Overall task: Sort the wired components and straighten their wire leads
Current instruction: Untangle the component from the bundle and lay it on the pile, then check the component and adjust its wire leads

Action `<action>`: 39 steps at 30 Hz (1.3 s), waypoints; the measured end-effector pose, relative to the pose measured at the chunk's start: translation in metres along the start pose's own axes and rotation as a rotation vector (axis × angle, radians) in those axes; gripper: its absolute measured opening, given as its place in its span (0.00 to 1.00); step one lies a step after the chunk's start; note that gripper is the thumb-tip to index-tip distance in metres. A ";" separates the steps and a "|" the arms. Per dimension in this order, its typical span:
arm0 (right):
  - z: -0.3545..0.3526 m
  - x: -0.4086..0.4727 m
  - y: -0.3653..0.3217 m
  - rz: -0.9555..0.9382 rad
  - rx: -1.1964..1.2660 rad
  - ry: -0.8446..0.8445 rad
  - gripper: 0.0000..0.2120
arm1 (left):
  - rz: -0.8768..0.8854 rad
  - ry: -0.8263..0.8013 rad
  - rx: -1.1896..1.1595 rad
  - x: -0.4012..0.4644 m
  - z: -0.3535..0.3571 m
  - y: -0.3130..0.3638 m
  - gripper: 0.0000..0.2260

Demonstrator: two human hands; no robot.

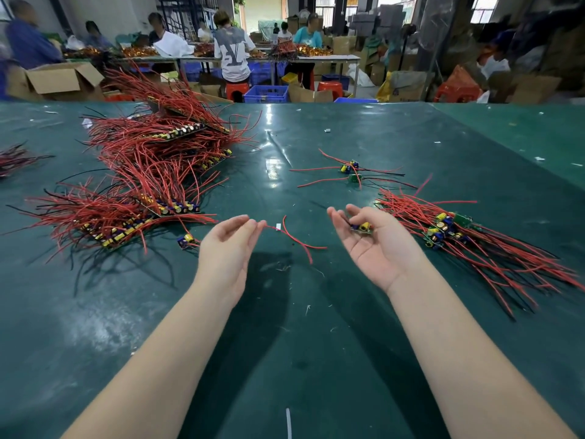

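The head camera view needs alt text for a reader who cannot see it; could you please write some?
A person's left hand pinches the end of a red wire lead while the right hand holds a small wired component above a green table. Piles of red-wired components lie to the left and right.

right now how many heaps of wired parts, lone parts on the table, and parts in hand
heaps: 3, left, right, far left edge
small cluster: 1
lone part on table: 1
held part in right hand: 1
total: 6
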State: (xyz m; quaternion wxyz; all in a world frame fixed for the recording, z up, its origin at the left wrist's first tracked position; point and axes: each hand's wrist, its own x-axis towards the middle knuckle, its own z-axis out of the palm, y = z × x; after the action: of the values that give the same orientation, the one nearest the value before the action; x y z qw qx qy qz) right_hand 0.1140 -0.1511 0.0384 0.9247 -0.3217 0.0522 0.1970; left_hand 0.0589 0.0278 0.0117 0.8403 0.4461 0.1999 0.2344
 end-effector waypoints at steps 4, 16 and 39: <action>-0.003 0.002 -0.001 -0.024 0.060 0.029 0.11 | -0.060 -0.122 0.174 0.001 0.004 -0.002 0.26; -0.001 0.028 -0.008 0.073 -0.194 0.047 0.07 | 0.539 -0.123 0.890 -0.001 -0.003 -0.003 0.22; 0.048 0.071 0.015 0.096 -1.053 -0.230 0.12 | 0.613 -0.119 1.162 -0.002 -0.004 -0.005 0.18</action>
State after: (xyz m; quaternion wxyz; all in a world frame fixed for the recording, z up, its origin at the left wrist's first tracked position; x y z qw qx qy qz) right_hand 0.1715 -0.0871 0.0521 0.6282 -0.7152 -0.1404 0.2725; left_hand 0.0562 0.0264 0.0058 0.3676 0.8760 0.1111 0.2918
